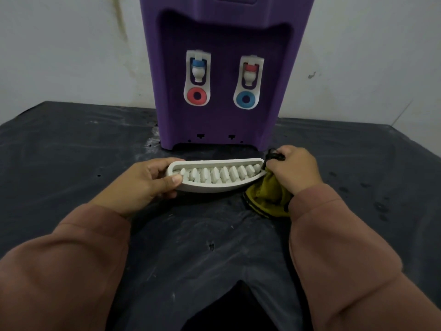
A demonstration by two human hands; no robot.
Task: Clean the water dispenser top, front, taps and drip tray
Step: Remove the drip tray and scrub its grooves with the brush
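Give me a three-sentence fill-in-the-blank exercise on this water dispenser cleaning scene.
1. The left hand holds the white drip tray before the ____ dispenser.
2. The right hand grips a ____ cloth at the tray's end.
3. Below the blue-capped tap sits a ____ ring.
Missing words: purple; yellow; red.

water dispenser (pixel 222 27) top cut off by upper frame edge. drip tray (pixel 214 188) right end hidden behind right hand (pixel 294 167) and cloth (pixel 267 197). cloth partly covered by hand, sleeve (pixel 334 235). left hand (pixel 148 180) lower fingers hidden under tray.
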